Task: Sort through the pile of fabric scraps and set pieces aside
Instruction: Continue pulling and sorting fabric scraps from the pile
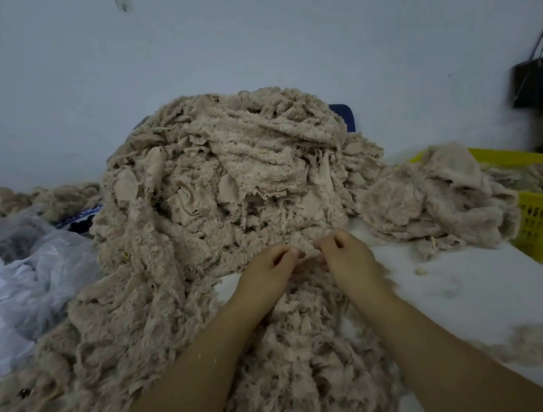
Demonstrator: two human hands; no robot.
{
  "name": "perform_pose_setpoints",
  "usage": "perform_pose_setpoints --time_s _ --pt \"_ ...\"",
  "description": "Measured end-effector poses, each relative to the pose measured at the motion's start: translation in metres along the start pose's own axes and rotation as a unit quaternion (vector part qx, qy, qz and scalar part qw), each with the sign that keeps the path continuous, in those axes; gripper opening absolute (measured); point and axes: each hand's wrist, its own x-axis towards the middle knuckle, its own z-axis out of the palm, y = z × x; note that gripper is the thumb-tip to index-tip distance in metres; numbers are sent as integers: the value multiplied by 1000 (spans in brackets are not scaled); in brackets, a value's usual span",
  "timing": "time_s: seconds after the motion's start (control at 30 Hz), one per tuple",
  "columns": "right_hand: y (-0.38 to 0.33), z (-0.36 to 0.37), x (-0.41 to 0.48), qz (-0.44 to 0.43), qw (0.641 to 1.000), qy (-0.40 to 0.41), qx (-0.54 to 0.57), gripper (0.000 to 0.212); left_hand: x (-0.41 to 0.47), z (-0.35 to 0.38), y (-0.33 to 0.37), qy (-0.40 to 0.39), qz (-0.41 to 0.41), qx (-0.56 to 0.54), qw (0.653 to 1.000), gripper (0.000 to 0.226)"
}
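both hands are at the near foot of the pile. left hand and right hand sit close together with fingers curled, each pinching the top edge of one beige scrap. the scrap lies on the pile's front slope, touching the layers around it, not yet lifted free.

my read: the step is isolating a single piece.
- pinch the top layer only, then spread the hands a little to find its edges before pulling.
- lift up and toward the body, not sideways. the fluffy fibres look clingy and will likely drag neighbours along.
- the pile stands tall right above the hands. tugging hard from the base could bring the slope down, so peel off the surface.
- the smaller heap on the right, resting against the yellow basket, looks like the set-aside spot. carry the scrap over the white table and drop it on top.

most of the pile looks unsorted, so probably early in the job.
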Motion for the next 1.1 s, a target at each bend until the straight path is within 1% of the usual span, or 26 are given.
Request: perform_pose_setpoints --time_s 0.07,0.13,0.2,0.27,0.3,0.33,0.37,0.4,0.43,0.5,0.57,0.63,0.67,0.73,0.8,0.83,0.87,0.93,0.97,1.0,1.03,1.07,1.1 --pt "-1 1 -3 1 1000 -16 -8 27 17 3 2 17 20 114 993 22" --pt "0 1 -4 -9 1000 -17 -12 31 32 2 1 62 23 232 971 31" --pt "2 1 -5 -21 1000 -18 2 34 39 -4 -6 116 -25 319 940 41" --pt "4 0 -5 -32 999 -26 2 36 40 -9 -15 124 -89 373 915 45" --pt "4 0 -5 -36 999 -31 1 37 39 -12 -17 117 -101 378 913 39" --pt "5 1 -6 -37 999 -36 1 37 39 -14 -17 118 -95 347 926 29" --pt "6 1 -5 -40 998 -40 1 38 39 -15 -14 118 -79 287 947 17" --pt "5 1 -5 -42 998 -42 0 38 37 -14 -9 112 -59 222 967 13" --pt "5 1 -5 -44 998 -43 -1 39 35 -14 -2 107 -30 176 978 17" --pt "2 2 -6 -42 998 -52 16 46 27 -13 13 111 41 133 984 20" --pt "-1 3 -7 -13 995 -73 68 55 15 -9 27 106 123 148 975 21" --pt "-3 1 -6 4 990 -88 107 60 1 -2 29 90 189 214 954 22" --pt "-3 0 -5 1 990 -91 104 59 -5 1 28 87 205 249 943 23" --pt "-3 -2 -3 -7 994 -91 64 51 -14 3 23 102 226 298 922 25" --pt "-1 -1 0 -21 996 -83 17 34 -20 3 16 108 230 325 911 26" --pt "0 -2 1 -28 996 -80 4 29 -21 2 13 106 229 333 908 27" --pt "1 -2 1 -33 997 -76 -2 27 -22 1 10 103 222 339 908 27" --pt "0 -1 -1 -37 998 -55 21 26 -21 0 3 100 194 354 909 29" --pt "-1 -2 -1 -38 998 -36 40 27 -18 -1 -2 99 164 362 912 30" --pt "-2 -3 -2 -37 997 -9 60 28 -14 -5 -7 108 118 339 927 30" --pt "-3 -6 -2 -32 996 23 80 29 -11 -10 -12 131 63 279 949 28" --pt "-4 -10 -1 -21 993 59 103 29 -9 -19 -17 168 4 192 967 27" --pt "-5 -14 1 -8 987 92 128 29 -7 -28 -23 216 -48 104 970 28"
